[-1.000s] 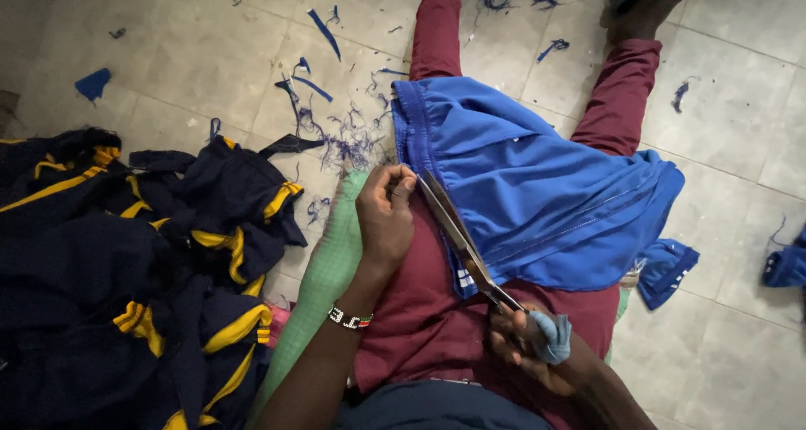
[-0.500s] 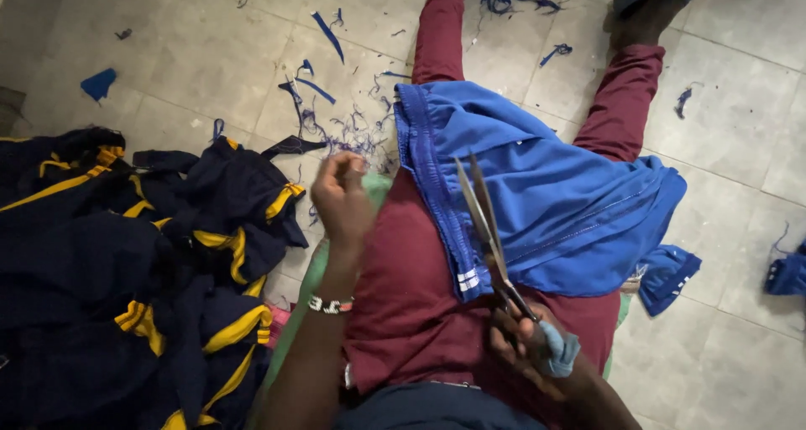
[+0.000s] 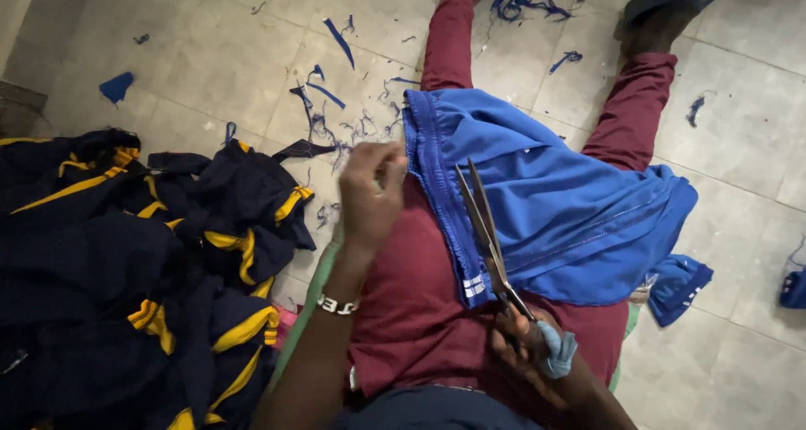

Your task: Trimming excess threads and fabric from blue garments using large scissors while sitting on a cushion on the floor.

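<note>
1. Head view, centre of the frame: I see the blue garment draped across the lap and the maroon trouser legs. Lying there, it is supported close to both hands.

2. Head view, centre left: the left hand is raised just beside the garment's banded edge. Its fingers are curled into a loose fist with the tips pinched together. The hand is blurred, so I cannot tell whether it grips a thread, the hem, or nothing.

3. Head view, lower centre right: the right hand is closed around the handles of the scissors. The blades point toward the top of the frame and lie over the blue cloth, nearly together, with only a narrow gap at the tips. The handles sit low by the waist, which keeps the blades flat on the fabric.

4. Head view, left side: a pile of dark navy garments with yellow trim lies on the tiled floor, well apart from the scissors but within the left arm's reach.

5. Head view, top centre: blue fabric scraps and threads are scattered over the tiles, beyond the knees.

6. Head view, right edge: a small folded blue piece lies just beside the garment's lower corner.
</note>
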